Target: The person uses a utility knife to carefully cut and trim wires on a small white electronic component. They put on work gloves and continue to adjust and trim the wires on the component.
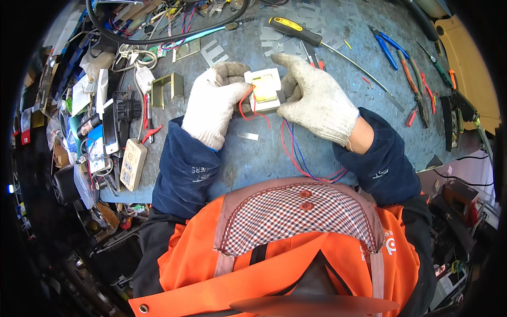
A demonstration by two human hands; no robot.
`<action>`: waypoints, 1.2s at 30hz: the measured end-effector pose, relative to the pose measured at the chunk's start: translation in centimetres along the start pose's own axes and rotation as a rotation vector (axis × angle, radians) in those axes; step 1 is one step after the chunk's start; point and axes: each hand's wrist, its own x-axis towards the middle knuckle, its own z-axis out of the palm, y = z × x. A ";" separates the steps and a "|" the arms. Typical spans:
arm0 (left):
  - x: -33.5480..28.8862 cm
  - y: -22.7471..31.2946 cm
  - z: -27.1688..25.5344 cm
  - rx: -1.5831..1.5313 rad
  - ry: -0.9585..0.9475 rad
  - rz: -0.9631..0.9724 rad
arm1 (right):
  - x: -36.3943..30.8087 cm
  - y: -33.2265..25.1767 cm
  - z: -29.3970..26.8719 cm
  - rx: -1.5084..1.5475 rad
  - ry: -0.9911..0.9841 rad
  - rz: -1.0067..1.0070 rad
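Note:
A transformer coil (265, 90), a white plastic bobbin wound in yellow tape, is held above the bench between my gloved hands. Red leads hang from its left side, and red and blue wires (298, 153) trail below it onto the bench. My left hand (211, 103) is closed on the coil's left side, thumb at the near face and fingers partly hidden behind. On the other side my right hand (319, 98) grips the right end, where a dark grey metal part shows; its index finger reaches over the top.
E-shaped metal plates (214, 53) and a yellow-black screwdriver (296, 30) lie beyond my hands. A brass-coloured metal frame (168, 89), power strip (133, 164) and phone (110, 127) sit left. Blue-handled pliers (388, 50) and other tools lie right. A small metal strip (248, 136) lies nearer.

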 end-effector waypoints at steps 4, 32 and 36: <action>1.2 0.4 -1.6 -0.089 -0.027 -0.077 | 0.2 0.1 -1.8 0.379 -0.144 0.198; -0.4 1.7 -1.6 0.883 -0.276 0.452 | 1.3 1.1 -1.5 -0.378 0.024 -0.213; -0.6 1.9 -1.6 0.818 -0.281 0.302 | 1.3 1.1 -1.4 -0.261 -0.006 -0.189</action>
